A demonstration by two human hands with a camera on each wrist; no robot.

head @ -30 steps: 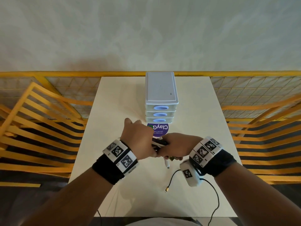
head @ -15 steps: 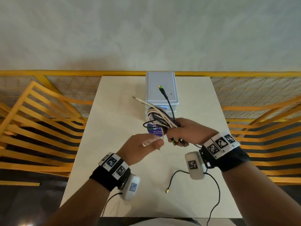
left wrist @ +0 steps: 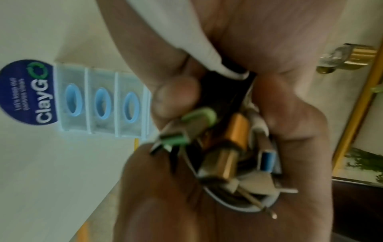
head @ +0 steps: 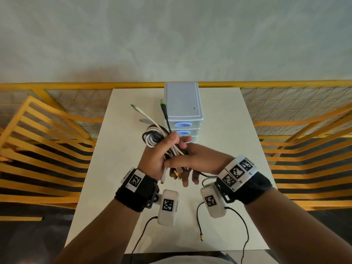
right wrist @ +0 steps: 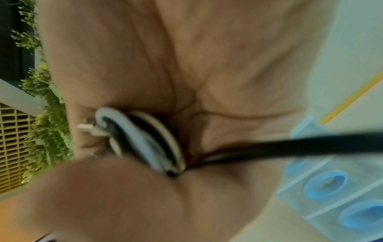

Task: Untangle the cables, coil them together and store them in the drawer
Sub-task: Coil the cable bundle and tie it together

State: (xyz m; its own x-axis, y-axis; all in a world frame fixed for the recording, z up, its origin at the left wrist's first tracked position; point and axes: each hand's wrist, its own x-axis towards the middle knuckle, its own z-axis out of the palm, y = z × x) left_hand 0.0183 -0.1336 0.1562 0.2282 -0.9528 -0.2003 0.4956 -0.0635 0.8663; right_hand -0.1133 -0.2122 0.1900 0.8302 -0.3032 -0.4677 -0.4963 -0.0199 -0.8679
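A bundle of coiled black and white cables [head: 152,139] is held up over the white table [head: 118,187], in front of a small grey drawer unit [head: 182,103]. My left hand [head: 162,149] grips the bundle from the left, thumb across it. From the right, my right hand [head: 198,159] wraps its fingers under the same bundle. A green-tipped plug [head: 162,101] and a white plug [head: 133,106] stick up from the coil. In the left wrist view, green, orange and blue plugs [left wrist: 238,131] cluster between both hands. All three drawers [left wrist: 101,101] look closed.
A black cable with a gold plug [head: 201,239] lies near the table's front edge. A round blue sticker [left wrist: 27,91] sits in front of the drawer unit. Yellow slatted chairs [head: 43,149] [head: 304,149] flank the table, and a yellow railing [head: 76,85] runs behind it.
Half a second ago my right hand alone held the bundle. My left hand has since come up and taken hold of it, and the bundle has shifted slightly left.
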